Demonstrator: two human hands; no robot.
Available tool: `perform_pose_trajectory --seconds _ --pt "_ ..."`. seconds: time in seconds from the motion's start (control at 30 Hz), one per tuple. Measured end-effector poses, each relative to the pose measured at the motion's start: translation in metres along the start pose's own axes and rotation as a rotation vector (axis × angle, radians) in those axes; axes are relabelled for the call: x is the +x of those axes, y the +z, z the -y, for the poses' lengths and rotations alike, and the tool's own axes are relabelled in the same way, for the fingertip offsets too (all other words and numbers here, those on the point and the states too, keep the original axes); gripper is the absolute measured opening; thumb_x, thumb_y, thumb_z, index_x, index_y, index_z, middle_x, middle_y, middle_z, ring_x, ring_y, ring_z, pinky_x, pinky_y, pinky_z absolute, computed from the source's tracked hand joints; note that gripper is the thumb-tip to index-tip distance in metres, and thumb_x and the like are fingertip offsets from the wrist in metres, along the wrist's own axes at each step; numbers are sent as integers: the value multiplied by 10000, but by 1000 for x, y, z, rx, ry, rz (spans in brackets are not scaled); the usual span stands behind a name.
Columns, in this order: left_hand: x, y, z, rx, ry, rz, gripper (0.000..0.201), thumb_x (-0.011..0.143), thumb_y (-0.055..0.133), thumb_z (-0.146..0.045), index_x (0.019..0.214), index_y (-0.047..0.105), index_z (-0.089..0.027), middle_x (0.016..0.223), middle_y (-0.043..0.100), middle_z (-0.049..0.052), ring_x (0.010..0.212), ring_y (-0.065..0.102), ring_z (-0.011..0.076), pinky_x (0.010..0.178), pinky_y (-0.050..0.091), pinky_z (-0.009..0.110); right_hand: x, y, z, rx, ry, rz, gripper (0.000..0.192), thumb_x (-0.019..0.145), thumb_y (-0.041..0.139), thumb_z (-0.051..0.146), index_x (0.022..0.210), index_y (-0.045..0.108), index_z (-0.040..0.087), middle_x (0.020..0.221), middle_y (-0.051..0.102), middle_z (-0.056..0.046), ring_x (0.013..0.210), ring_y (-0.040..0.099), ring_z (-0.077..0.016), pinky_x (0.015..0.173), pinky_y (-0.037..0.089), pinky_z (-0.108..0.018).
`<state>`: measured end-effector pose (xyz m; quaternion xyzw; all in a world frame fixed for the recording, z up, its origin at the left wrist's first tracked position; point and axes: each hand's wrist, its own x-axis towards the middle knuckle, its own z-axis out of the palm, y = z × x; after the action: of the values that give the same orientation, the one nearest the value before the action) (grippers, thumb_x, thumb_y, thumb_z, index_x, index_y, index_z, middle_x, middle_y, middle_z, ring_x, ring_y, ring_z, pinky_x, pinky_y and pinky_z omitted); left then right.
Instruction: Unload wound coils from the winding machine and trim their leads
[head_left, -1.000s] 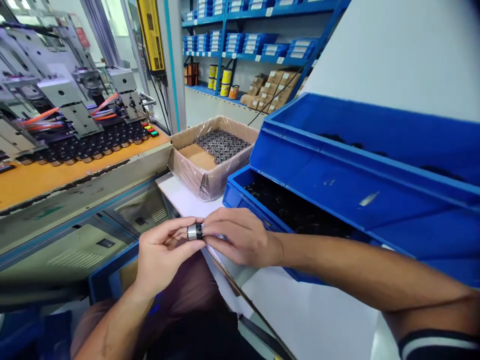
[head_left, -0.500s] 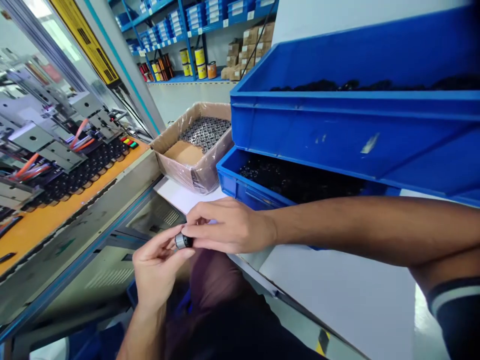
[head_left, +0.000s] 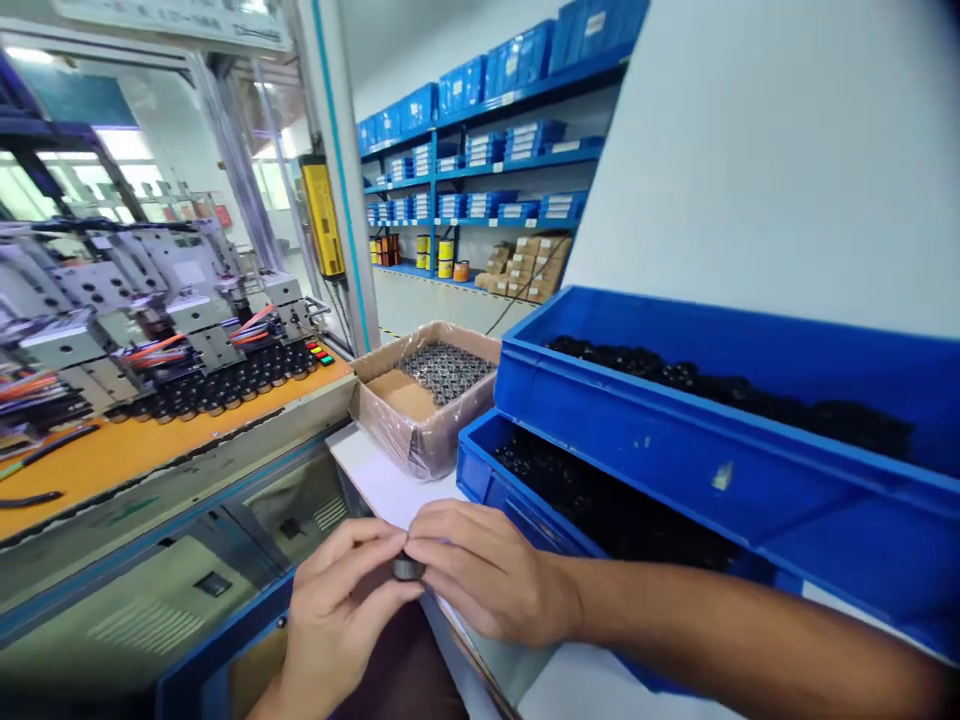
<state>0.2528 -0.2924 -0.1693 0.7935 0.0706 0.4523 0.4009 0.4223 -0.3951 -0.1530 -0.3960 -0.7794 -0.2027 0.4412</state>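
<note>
Both hands meet low at the near edge of the white table. The left hand and right hand pinch a small dark ring part between their fingertips, fingers closed on it from either side (probably to steady it). Just right, the lower blue bin of black parts sits within easy reach; the cardboard box stands farther back.
</note>
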Motion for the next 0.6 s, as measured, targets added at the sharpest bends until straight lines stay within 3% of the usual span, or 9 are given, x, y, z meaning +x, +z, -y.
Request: perform_pose_trajectory --seconds 0.07,0.13,0.23,0.3,0.4,0.5,0.6 --pt "-3 -4 -2 49 84 15 370 725 812 -111 1059 773 -265 860 767 33 748 719 137 693 579 199 -1 2 5 67 35 29 240 878 492 1 1096 589 26 938 665 -143 927 619 -204 840 587 -341" --pt "-9 -1 -2 23 69 -23 378 725 813 -105 1062 770 -270 837 765 26 727 711 127 675 565 191 -4 3 8 108 69 59 269 874 484 -16 1117 587 36 941 660 -137 931 620 -199 833 588 -339" --pt "-19 11 -1 -154 -121 -111 323 722 823 -131 1006 788 -281 852 759 28 773 704 133 722 553 207 -9 4 8 102 85 101 309 865 507 -24 1155 581 54 987 656 -135 976 627 -201 856 584 -346" --pt "-22 20 1 -423 -330 -137 267 738 818 -174 985 791 -271 935 753 44 839 697 144 765 547 229 -11 4 6 65 78 113 328 860 533 -15 1174 582 69 1034 651 -137 1023 626 -210 886 582 -360" --pt "-24 29 5 -878 -577 -111 356 640 888 -179 971 764 -220 969 732 50 862 676 141 782 524 237 -13 4 4 15 50 109 318 855 539 -19 1151 600 80 1040 646 -132 1051 624 -217 890 584 -364" --pt "-24 30 9 -1052 -679 -74 432 553 934 -164 917 702 -177 828 704 17 753 633 92 715 475 202 -12 5 5 -15 19 104 258 877 542 -3 1117 616 59 1018 646 -137 1056 622 -216 889 580 -340" --pt "-25 27 13 -1126 -706 10 435 667 887 -297 1007 642 -181 828 701 24 744 640 100 744 465 244 -9 6 7 16 25 106 206 914 562 55 1109 627 53 991 648 -135 1019 627 -204 861 589 -311"
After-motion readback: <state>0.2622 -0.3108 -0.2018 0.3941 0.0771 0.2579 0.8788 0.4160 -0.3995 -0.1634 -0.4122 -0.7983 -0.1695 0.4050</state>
